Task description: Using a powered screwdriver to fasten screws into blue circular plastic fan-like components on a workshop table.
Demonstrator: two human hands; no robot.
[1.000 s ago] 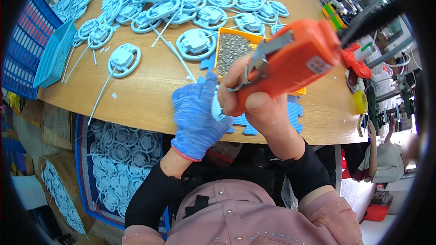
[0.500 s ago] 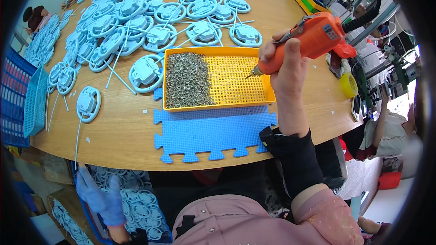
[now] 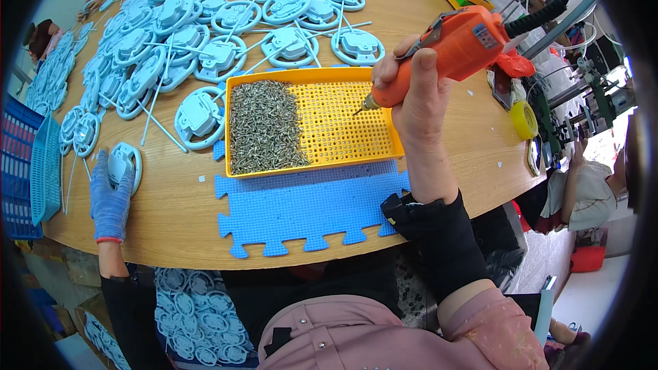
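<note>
My right hand (image 3: 419,96) is wrapped round an orange electric screwdriver (image 3: 456,44). Its bit points down and left over the perforated half of a yellow tray (image 3: 312,168). Small metal screws (image 3: 264,127) fill the tray's left part. My left hand (image 3: 112,199), in a blue-grey knitted glove, is on a light blue wheel-shaped plastic part (image 3: 125,162) at the table's left. The thumb lies over its rim and the fingers run along its left side. The part's thin stem is mostly hidden by the hand.
A blue foam mat (image 3: 312,209) lies under the tray's near side. Beyond it is a heap of similar light blue parts (image 3: 175,10) with long stems. A blue basket (image 3: 45,171) stands at the left edge, yellow tape (image 3: 524,123) at the right. Below the table is a bin of parts (image 3: 199,315).
My left hand has come up from below the table edge onto the single wheel-shaped part. The right hand still holds the screwdriver over the tray; the whole view has shifted slightly.
</note>
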